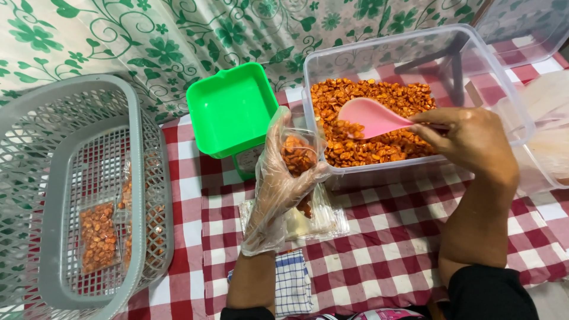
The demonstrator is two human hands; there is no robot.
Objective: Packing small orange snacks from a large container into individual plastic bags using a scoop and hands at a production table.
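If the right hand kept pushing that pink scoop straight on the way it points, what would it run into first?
Most likely the small clear bag held open by the gloved left hand. The right hand aims the pink scoop leftward over the orange snacks toward it, though depth is hard to judge.

Clear plastic glove on left hand [278, 184], bare right hand [474, 145], dark sleeves

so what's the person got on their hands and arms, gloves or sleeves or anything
The left hand wears a thin, clear, crinkly plastic glove, loose and ending at the wrist. The right hand is bare, with no glove. Both forearms are uncovered, with dark sleeve edges showing near the elbows. No rings, watch or bracelets are visible.
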